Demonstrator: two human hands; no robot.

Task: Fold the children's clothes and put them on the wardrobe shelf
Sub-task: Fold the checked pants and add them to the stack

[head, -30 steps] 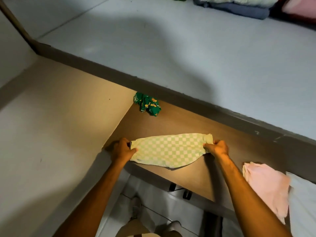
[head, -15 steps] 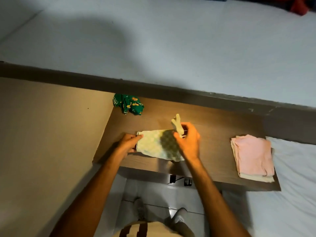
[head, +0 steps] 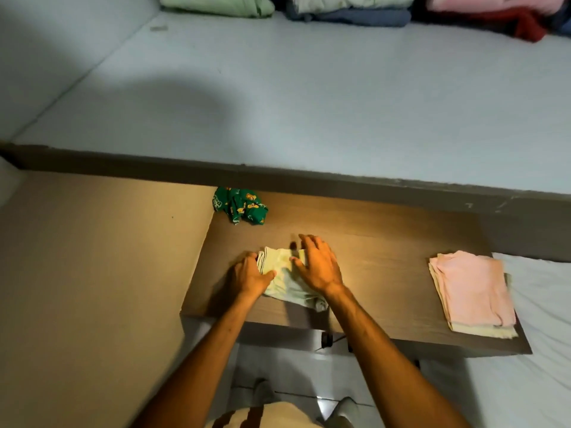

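A pale green checked garment [head: 285, 281] lies folded in half on the brown wooden shelf [head: 386, 248]. My left hand [head: 250, 278] pins its left edge, thumb pressed on the cloth. My right hand [head: 318, 264] rests flat on top of the fold, fingers spread. A crumpled dark green printed garment [head: 241, 208] sits at the shelf's back left corner. A folded stack, pink on top and pale yellow under it [head: 472, 291], lies at the shelf's right end.
A tan side panel [head: 92, 273] rises left of the shelf. Behind it runs a pale blue surface [head: 309, 103] with folded clothes [head: 349, 10] along its far edge. A white sheet [head: 543, 335] lies at the right. The floor and my feet show below.
My right hand carried the garment's right end over to the left, folding it in half, then flattened onto it. The left hand kept hold of the left edge. The camera tilted.
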